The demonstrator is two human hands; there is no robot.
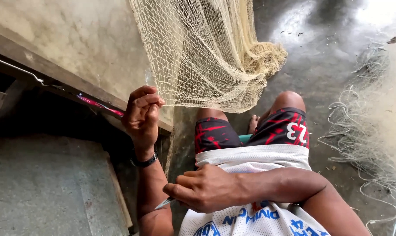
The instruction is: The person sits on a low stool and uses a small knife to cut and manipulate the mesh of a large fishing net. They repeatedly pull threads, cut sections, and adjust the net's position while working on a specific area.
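Pinching the lower edge of a cream fishing net [206, 52] between thumb and curled fingers, left hand [142, 114] raised at mid-frame, closed on the mesh, black wristband [144, 161] on the wrist below it. Net hanging from the far top of the scene, draped down and bunched to the right in a thick fold just beyond the knees. Right hand [206, 189] lower and nearer, crossed over the lap toward the left, closed in a loose fist around a slim pointed tool [164, 203], only the grey tip showing out past the fingers at the left; kind of tool hard to tell. Fine line from tool to net not clearly traceable. Seated with legs in red-and-black shorts [254, 131], white mesh jersey [250, 218] near the bottom edge, a bare foot showing between the knees. At left, a rough concrete wall [75, 39] with a dark ledge [53, 74] running diagonally, a thin rod [97, 104] with a red section lying along it, and a grey slab [45, 188] near the left corner. At right, on the wet grey floor [320, 57], a loose pile of pale tangled line and netting [372, 126], well apart from both hands.
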